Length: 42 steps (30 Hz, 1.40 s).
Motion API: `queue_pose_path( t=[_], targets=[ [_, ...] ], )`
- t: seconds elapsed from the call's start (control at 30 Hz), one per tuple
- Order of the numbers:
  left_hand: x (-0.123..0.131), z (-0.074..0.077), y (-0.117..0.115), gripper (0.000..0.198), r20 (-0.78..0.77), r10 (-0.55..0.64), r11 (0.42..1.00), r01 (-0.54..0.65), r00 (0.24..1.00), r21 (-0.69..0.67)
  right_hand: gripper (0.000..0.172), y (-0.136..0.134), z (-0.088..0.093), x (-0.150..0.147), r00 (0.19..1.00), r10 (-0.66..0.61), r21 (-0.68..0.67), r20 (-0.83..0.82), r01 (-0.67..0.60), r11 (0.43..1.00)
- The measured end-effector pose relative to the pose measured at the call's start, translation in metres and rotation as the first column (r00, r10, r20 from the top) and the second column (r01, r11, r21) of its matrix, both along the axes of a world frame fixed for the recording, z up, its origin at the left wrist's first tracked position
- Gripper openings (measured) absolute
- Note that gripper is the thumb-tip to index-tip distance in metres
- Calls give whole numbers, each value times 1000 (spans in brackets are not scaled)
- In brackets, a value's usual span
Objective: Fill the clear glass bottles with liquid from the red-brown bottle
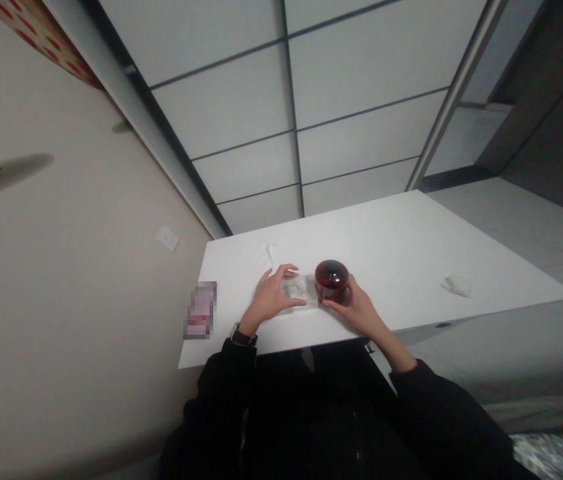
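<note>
A dark red round lidded jar (332, 278) stands on the white table (401, 247) near its front edge. My right hand (354, 309) wraps around the jar's near right side, fingers curled against it. Left of the jar lies a clear plastic wrapper or small bag (297, 288). My left hand (272, 295) rests on the table with fingers spread, its fingertips touching the wrapper's left edge. A dark watch (242, 336) sits on my left wrist. Both sleeves are black.
A crumpled white tissue (266, 253) lies behind my left hand. Another crumpled white piece (457, 286) lies at the table's right side. A blurred pinkish object (201, 309) sits at the table's left edge. A beige wall with a socket (167, 238) runs along the left.
</note>
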<state>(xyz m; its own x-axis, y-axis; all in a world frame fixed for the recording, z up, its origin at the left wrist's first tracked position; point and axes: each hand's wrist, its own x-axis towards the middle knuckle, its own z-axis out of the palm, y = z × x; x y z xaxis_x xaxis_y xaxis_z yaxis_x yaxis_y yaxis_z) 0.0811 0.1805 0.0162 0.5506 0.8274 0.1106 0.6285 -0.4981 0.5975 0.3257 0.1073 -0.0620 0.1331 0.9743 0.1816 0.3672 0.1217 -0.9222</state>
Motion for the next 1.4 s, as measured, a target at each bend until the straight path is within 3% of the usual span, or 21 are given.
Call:
queue_pose_path(
  t=[0.13,0.33,0.5,0.87,1.0,1.07,1.17,1.23,1.4],
  targets=[
    [0,3,-1,49,-24,-14,1000,14,1000,-13,86,0,0,0,1000,-3,-6,-13,3,1000],
    [1,4,-1,66,-18,9,1000,-10,1000,-27,85,-1,2,0,1000,-5,-12,-9,5,1000],
    [1,2,0,54,-34,19,1000,-20,999,-23,85,0,2,0,1000,-3,-24,-20,3,1000],
    [-6,3,-1,72,118,-4,1000,2,993,23,82,0,1,0,1000,-6,-14,-21,6,1000],
    [-10,12,-1,72,163,-53,980,20,985,198,84,1,0,-1,999,7,5,-33,-7,1000],
    [-6,18,-2,59,62,-112,959,92,992,268,84,1,0,0,999,8,13,-31,-8,1000],
    [4,26,-4,34,-77,-169,947,184,983,263,83,1,1,-1,1000,6,3,-24,-6,1000],
    [8,33,-4,25,-57,-156,952,165,986,259,83,1,2,-1,1000,10,0,-25,-10,1000],
    [3,53,-1,39,109,-102,943,61,989,328,82,0,6,-1,999,22,16,-31,-21,1000]
  ],
)
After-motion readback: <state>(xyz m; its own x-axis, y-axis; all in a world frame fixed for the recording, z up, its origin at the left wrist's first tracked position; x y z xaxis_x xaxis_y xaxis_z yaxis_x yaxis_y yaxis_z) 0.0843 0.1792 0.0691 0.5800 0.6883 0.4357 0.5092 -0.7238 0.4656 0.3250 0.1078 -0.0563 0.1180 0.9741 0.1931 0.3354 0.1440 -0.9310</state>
